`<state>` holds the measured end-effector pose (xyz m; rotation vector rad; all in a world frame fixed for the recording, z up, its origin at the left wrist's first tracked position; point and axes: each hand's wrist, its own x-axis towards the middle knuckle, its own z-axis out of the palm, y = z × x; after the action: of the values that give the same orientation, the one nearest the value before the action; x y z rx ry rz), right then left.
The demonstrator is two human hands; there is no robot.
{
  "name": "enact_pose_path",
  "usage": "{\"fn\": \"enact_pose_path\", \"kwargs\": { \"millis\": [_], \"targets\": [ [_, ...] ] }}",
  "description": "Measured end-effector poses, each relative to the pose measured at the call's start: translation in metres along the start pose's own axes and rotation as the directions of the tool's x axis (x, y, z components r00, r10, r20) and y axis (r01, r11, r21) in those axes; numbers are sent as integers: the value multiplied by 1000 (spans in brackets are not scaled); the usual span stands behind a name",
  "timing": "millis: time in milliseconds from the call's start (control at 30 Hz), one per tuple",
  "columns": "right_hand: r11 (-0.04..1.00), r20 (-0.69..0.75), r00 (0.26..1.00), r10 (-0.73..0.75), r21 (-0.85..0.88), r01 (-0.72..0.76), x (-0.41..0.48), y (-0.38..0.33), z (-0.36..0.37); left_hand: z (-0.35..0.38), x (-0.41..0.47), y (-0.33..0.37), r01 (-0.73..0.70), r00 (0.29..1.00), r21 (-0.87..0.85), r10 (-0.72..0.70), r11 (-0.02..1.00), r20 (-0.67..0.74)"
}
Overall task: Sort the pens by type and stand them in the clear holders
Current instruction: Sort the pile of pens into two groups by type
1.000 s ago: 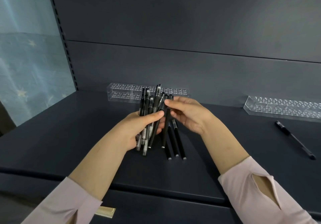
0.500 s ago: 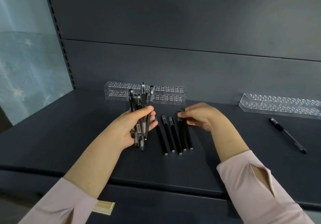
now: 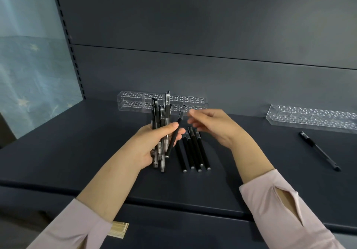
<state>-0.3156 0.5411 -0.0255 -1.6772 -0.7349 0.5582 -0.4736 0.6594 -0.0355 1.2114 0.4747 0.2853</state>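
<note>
My left hand (image 3: 152, 146) is raised just left of the row of black pens (image 3: 194, 152), fingers wrapped round an upright bundle of pens (image 3: 161, 117). One black pen (image 3: 174, 133) slants out of it rightward. My right hand (image 3: 216, 131) hovers over the row's far ends, fingers loosely spread, gripping nothing. A clear holder (image 3: 135, 102) stands behind the row, with a second holder (image 3: 309, 117) well to its right.

a dark shelf (image 3: 77, 152) is seen. two pierced holders are set along its back: the left clear holder (image 3: 135, 104) near the middle, the right clear holder (image 3: 309, 118) well apart at the far right. several black pens (image 3: 195, 152) are laid side by side at the centre. a single pen (image 3: 319, 150) is laid aslant near the right clear holder.
</note>
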Motion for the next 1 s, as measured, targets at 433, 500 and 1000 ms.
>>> {"fn": "enact_pose_path", "kwargs": {
  "millis": [433,500,1000],
  "targets": [
    [980,-155,967,200,24,-199,5,3,-23,-2,6,-2,37,999,-217,-39,976,-2],
    [963,-118,959,257,-46,-264,3,8,-20,-3,6,-2,23,999,-223,-31,975,-30],
    [927,-109,973,202,-299,-226,-6,3,-12,-5,6,-4,-46,999,-207,50,977,11]
  ]
}}
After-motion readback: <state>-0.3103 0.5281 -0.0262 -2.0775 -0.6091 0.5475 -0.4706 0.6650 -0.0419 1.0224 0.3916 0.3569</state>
